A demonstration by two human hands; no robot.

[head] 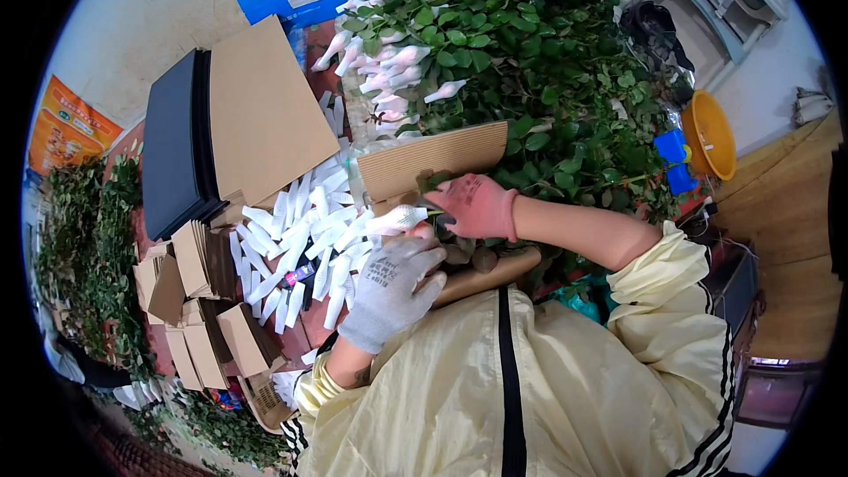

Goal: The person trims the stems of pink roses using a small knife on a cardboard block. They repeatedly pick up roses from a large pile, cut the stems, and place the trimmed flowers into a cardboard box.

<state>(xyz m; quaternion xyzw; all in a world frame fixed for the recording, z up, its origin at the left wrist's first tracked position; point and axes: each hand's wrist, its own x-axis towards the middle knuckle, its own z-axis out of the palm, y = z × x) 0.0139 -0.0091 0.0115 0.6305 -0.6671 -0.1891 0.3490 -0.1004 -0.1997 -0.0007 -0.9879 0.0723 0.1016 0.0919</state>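
Note:
My right hand [474, 207], in a pink work glove, is closed around the green stem of a rose whose bud sits in a white foam net sleeve [397, 220]. That bud points left, just above my left hand [397, 285]. On my left hand is a grey-white glove with printed marks; its fingers curl at a pinkish bloom [424, 232], and whether they grip it is hidden. Both hands are over a corrugated cardboard wrap [430, 158], whose near edge [490, 277] curves up before my jacket. Dark rose leaves show between the two edges.
Loose white foam net sleeves [291, 238] lie heaped left of my hands. Beyond them stand cardboard sheets [265, 112], black boards [175, 139] and small cardboard stacks [199, 265]. A big pile of netted roses [530, 46] fills the far side. An orange basin [709, 136] sits at right.

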